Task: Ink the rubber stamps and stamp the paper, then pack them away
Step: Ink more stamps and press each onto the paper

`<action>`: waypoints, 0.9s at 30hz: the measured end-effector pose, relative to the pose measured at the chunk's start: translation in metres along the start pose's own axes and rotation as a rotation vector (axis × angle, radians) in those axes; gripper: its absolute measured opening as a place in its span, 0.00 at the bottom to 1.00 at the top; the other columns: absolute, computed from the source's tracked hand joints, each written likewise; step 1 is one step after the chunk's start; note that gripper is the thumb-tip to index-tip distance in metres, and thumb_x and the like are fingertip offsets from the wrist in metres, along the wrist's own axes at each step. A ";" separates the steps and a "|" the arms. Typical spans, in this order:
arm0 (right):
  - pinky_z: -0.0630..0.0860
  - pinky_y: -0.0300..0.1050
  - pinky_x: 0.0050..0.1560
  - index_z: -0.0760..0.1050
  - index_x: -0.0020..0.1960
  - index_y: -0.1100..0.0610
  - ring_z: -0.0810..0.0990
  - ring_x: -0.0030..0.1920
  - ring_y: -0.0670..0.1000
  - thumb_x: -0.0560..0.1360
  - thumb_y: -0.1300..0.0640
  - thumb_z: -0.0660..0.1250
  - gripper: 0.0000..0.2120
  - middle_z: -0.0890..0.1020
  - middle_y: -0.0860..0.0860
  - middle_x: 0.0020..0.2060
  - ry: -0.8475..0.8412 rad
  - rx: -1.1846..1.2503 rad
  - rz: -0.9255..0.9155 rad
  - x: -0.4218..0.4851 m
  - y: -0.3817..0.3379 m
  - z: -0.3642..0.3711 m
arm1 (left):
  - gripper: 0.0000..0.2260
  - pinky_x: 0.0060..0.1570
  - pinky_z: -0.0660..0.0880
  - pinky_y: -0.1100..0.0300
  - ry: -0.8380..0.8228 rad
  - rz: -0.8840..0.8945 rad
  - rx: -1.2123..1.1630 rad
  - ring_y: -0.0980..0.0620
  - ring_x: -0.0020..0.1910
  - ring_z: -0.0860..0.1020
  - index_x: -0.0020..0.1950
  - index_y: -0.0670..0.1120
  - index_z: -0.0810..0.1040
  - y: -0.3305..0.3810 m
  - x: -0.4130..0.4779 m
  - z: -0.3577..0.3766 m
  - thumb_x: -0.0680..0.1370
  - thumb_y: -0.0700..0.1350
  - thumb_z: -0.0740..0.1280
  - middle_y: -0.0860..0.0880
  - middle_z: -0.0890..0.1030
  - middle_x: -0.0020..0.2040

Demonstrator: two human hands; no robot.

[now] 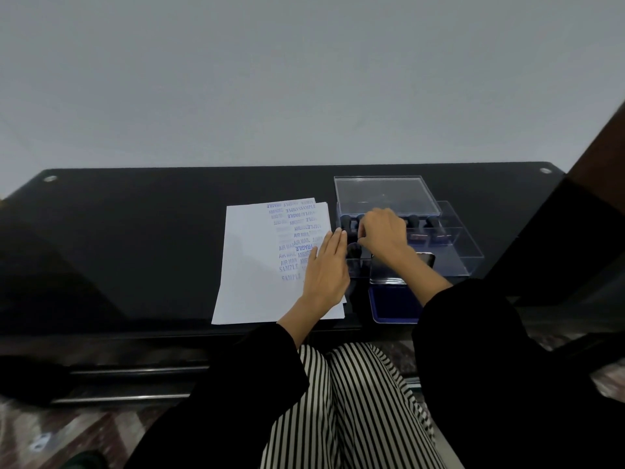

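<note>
A clear box sits on the right half of the black table, towards the far edge, and is split into compartments. Its clear lid lies over the far side of the box. Stamps lie in a row in the far compartments, with their long axes running near to far and their black handles pointing to the far edge. One more stamp is at the box's near left corner. Which way it lies cannot be told.

The right hand reaches over the box with its fingers curled down just above this stamp. Whether they pinch it cannot be told.

The left hand lies flat on the right edge of the paper, fingers straight and together. The sheets lie mid-table, left of the box, with blue prints down their right side.

A blue ink pad sits open at the near edge, partly under the right sleeve.
</note>
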State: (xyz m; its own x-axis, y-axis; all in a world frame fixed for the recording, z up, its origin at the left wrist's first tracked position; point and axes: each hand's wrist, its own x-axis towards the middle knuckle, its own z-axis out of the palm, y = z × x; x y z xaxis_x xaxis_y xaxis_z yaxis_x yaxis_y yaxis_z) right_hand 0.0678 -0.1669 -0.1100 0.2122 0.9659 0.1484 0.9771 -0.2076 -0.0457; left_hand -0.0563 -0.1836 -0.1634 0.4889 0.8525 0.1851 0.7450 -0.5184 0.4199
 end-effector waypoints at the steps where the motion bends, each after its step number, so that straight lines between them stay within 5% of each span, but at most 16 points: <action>1: 0.75 0.47 0.51 0.80 0.52 0.60 0.75 0.58 0.56 0.74 0.59 0.68 0.08 0.81 0.56 0.52 -0.017 -0.017 -0.003 0.000 -0.001 0.000 | 0.25 0.75 0.50 0.51 -0.001 0.001 -0.001 0.50 0.77 0.48 0.77 0.44 0.48 0.000 0.000 0.000 0.81 0.38 0.52 0.48 0.50 0.78; 8: 0.73 0.49 0.56 0.76 0.56 0.61 0.70 0.64 0.58 0.77 0.43 0.61 0.22 0.79 0.58 0.56 -0.162 -0.075 0.021 -0.003 -0.002 0.004 | 0.25 0.75 0.51 0.51 -0.001 -0.001 -0.012 0.50 0.77 0.48 0.77 0.44 0.48 -0.001 0.000 0.002 0.81 0.38 0.52 0.48 0.49 0.78; 15: 0.74 0.48 0.54 0.75 0.55 0.60 0.77 0.58 0.57 0.73 0.43 0.66 0.21 0.80 0.55 0.54 -0.235 -0.074 0.074 0.000 -0.009 0.005 | 0.25 0.75 0.53 0.50 -0.016 -0.003 -0.026 0.50 0.77 0.48 0.77 0.43 0.49 -0.002 0.002 0.002 0.81 0.39 0.53 0.48 0.50 0.78; 21: 0.69 0.42 0.41 0.80 0.51 0.58 0.80 0.48 0.53 0.71 0.46 0.69 0.17 0.83 0.54 0.46 -0.229 0.174 0.169 0.000 0.001 -0.012 | 0.24 0.75 0.54 0.51 -0.018 0.001 -0.026 0.49 0.77 0.49 0.76 0.43 0.52 -0.002 0.001 -0.007 0.81 0.39 0.53 0.47 0.52 0.78; 27: 0.70 0.45 0.46 0.73 0.56 0.55 0.78 0.53 0.53 0.72 0.45 0.69 0.19 0.80 0.51 0.52 -0.037 0.479 0.233 -0.025 0.029 -0.051 | 0.22 0.75 0.53 0.56 0.059 0.049 -0.122 0.50 0.77 0.52 0.75 0.43 0.57 0.006 -0.010 -0.021 0.81 0.39 0.52 0.47 0.57 0.77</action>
State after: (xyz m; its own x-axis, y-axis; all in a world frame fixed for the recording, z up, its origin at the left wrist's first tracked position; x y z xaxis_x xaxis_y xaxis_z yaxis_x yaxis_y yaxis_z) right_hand 0.0911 -0.2051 -0.0645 0.4135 0.9093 0.0461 0.7868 -0.3314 -0.5208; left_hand -0.0658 -0.1936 -0.1441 0.4933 0.8306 0.2583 0.6582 -0.5506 0.5135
